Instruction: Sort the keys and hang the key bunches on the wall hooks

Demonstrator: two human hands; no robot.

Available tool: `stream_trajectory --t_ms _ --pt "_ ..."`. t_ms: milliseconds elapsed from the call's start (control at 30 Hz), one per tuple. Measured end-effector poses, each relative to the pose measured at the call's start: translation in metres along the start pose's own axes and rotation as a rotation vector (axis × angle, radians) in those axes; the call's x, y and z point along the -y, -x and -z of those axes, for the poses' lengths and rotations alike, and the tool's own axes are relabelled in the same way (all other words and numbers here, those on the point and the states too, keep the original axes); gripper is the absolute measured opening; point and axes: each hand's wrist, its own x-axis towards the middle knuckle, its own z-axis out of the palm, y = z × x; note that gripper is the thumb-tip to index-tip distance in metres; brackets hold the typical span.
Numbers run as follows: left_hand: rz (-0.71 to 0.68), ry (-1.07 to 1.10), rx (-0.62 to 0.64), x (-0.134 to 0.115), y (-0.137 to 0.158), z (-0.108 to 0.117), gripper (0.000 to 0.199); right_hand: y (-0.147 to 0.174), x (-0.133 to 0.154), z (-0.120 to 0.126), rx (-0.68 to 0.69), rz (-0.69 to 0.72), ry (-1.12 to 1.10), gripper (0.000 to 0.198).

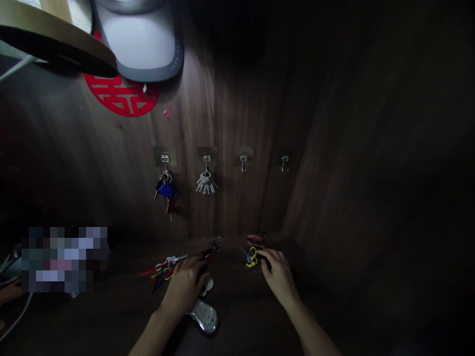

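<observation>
My left hand (188,278) is low over the shelf, fingers stretched forward and thumb apart. Beside its fingers lies a bunch of keys with red, yellow and blue covers (163,271), partly hidden by the hand. Close to its thumb are a pale round tag (208,285) and a silver car key fob (205,316). My right hand (279,273) has its fingertips at a yellow ring (253,258) with a blue-and-silver key bunch; the thumb stands apart from the fingers. Behind that, a reddish-brown strap (256,240) rests near the back panel.
Metal hooks line the wood panel: one bears keys with a blue fob (166,190), another silver keys (206,184). A third hook (243,162) and a right-hand hook (285,163) are bare. Above hang a grey cap (137,42) and red paper-cut (122,96). A blurred-out patch (65,259) lies left.
</observation>
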Motion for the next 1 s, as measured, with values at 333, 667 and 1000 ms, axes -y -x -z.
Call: stream_trajectory --t_ms 333,667,1000 --pt "-0.036 0.199 -0.018 0.011 0.007 -0.005 0.037 0.002 -0.003 -0.002 0.025 -0.045 0.016 0.029" --pt "0.168 -0.171 -0.118 0.037 0.006 0.008 0.029 0.002 0.003 -0.001 0.094 0.003 0.133 0.046" --pt "0.015 -0.036 -0.241 0.036 0.003 -0.003 0.027 -0.004 -0.002 0.003 -0.045 -0.164 -0.188 0.016"
